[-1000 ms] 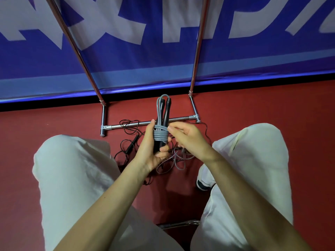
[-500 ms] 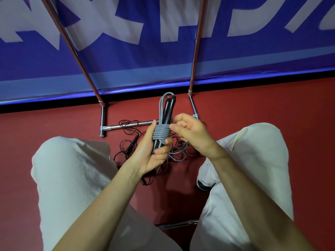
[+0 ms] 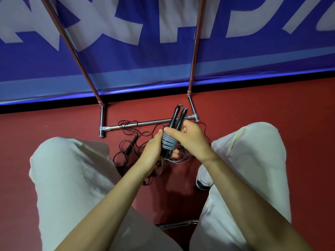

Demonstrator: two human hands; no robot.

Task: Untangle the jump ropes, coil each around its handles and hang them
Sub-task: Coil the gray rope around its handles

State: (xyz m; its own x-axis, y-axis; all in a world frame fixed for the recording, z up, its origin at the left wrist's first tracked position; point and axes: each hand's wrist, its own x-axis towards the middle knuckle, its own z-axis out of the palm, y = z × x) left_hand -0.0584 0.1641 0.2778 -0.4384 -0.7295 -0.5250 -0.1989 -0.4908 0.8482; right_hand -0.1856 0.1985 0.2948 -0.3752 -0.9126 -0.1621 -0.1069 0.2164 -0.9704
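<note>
A grey jump rope (image 3: pixel 169 143) is coiled several times around its two black handles (image 3: pixel 178 117), which point up and away from me. My left hand (image 3: pixel 153 151) grips the lower part of the handles from the left. My right hand (image 3: pixel 188 137) is closed over the handles and the top of the coil from the right, thumb across the front. Loose grey cord (image 3: pixel 178 161) trails below the hands. A thin black jump rope (image 3: pixel 129 140) lies tangled on the red floor, one black handle (image 3: pixel 130 147) beside my left knee.
A metal rack stands ahead: a floor crossbar (image 3: pixel 137 125) and two slanted uprights (image 3: pixel 194 46) against a blue banner. My knees in light trousers flank the ropes, and a shoe (image 3: pixel 203 180) rests on the floor at right. A chrome bar (image 3: pixel 178 224) shows below.
The handles have tilted to the right, and my right hand has moved over the top of the coil. The grey loop above the handles has shrunk to almost nothing.
</note>
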